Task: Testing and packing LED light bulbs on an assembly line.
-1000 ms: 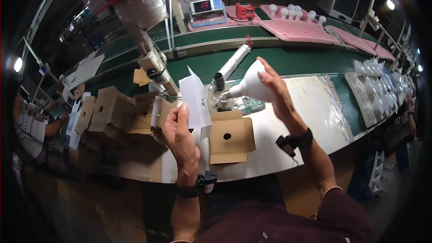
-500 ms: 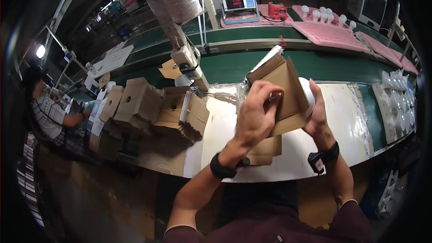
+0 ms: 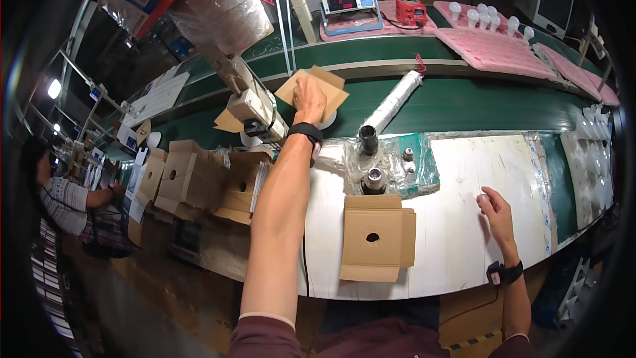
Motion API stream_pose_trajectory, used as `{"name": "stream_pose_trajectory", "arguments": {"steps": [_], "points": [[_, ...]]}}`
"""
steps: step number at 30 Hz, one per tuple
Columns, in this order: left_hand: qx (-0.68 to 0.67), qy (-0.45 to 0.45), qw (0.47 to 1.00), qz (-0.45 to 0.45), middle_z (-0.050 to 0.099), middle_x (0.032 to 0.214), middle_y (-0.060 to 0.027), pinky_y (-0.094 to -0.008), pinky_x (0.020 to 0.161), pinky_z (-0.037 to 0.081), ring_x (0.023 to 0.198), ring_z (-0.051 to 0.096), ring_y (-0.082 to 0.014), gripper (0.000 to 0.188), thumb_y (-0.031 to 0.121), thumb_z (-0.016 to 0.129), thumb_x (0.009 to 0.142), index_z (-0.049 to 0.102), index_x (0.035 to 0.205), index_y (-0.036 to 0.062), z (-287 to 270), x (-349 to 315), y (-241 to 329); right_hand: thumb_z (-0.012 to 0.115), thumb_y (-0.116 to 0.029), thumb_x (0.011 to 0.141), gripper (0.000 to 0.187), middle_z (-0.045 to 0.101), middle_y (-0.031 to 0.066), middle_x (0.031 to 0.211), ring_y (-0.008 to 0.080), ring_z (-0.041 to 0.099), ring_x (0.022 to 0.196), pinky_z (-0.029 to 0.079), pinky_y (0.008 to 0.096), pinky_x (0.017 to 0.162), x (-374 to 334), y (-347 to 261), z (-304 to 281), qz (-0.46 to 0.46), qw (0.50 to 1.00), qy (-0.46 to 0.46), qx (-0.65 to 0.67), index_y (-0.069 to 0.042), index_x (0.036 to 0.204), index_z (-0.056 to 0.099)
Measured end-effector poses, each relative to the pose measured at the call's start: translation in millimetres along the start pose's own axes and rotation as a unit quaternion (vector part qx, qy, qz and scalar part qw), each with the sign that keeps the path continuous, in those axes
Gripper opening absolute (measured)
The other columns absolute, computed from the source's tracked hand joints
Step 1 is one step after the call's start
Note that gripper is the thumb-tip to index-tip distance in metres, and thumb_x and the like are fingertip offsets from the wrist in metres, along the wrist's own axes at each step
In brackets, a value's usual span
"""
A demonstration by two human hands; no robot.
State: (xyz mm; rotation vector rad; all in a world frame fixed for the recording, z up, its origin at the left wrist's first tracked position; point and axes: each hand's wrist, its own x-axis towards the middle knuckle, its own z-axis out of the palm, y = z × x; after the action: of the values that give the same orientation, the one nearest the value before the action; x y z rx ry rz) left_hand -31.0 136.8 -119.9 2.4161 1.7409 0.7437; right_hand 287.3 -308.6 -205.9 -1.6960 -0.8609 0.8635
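My left hand point(image 3: 309, 101) reaches far out over the green conveyor belt, its fingers closed on an unfolded brown cardboard piece point(image 3: 334, 86). Beneath the cardboard a white round edge point(image 3: 329, 121) shows, seemingly part of a light bulb. My right hand point(image 3: 498, 220) hovers above the right part of the white worktop point(image 3: 457, 245), fingers loosely bent and apart, holding nothing. Between my arms a flat cardboard piece with a round hole point(image 3: 371, 252) lies on the worktop. Just beyond it stand a dark lamp socket point(image 3: 374, 180) and a black-ended tube wrapped in clear film point(image 3: 391, 106).
Stacks of folded cardboard point(image 3: 192, 176) fill the left. A post point(image 3: 255, 109) rises beside my left forearm. Bulbs in a tray point(image 3: 593, 159) stand at far right. Behind the belt are a meter point(image 3: 348, 1), a red device point(image 3: 411, 12) and pink foam point(image 3: 493, 53). Another person sits at far left.
My left hand has carried the cardboard piece forward and left onto the belt. My right hand has let go of the white bulb and drawn back to the right. The head view has shifted.
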Motion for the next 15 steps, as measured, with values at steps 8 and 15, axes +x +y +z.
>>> {"name": "stream_pose_trajectory", "arguments": {"steps": [8, 15], "points": [[0.003, 0.064, 0.997, 0.038, 0.064, 0.11, -0.0311, -0.0538, 0.084, 0.056, 0.098, 0.066, -0.0491, 0.022, 0.006, 0.064, 0.088, 0.07, 0.105, -0.0064, -52.7, -36.0, 28.1, 0.061, -0.013, 0.103, 0.032, 0.07, 0.0039, 0.102, 0.0087, 0.061, 0.091, 0.049, 0.0219, 0.084, -2.1, 18.1, 1.3, -0.045, 0.993, 0.056, 0.098, 0.004, 0.13, 0.062], [-0.254, 0.126, 0.949, 0.139, 0.071, 0.115, -0.0216, -0.0392, 0.083, 0.056, 0.095, 0.071, -0.0337, 0.027, 0.012, 0.07, 0.092, 0.07, 0.115, -0.0005, -115.2, -243.8, 63.0, 0.059, -0.011, 0.104, 0.029, 0.068, 0.004, 0.096, 0.0081, 0.06, 0.085, 0.049, 0.0217, 0.078, -15.9, 19.0, -3.4, -0.089, 0.993, 0.022, 0.079, 0.004, 0.128, 0.062]]}}
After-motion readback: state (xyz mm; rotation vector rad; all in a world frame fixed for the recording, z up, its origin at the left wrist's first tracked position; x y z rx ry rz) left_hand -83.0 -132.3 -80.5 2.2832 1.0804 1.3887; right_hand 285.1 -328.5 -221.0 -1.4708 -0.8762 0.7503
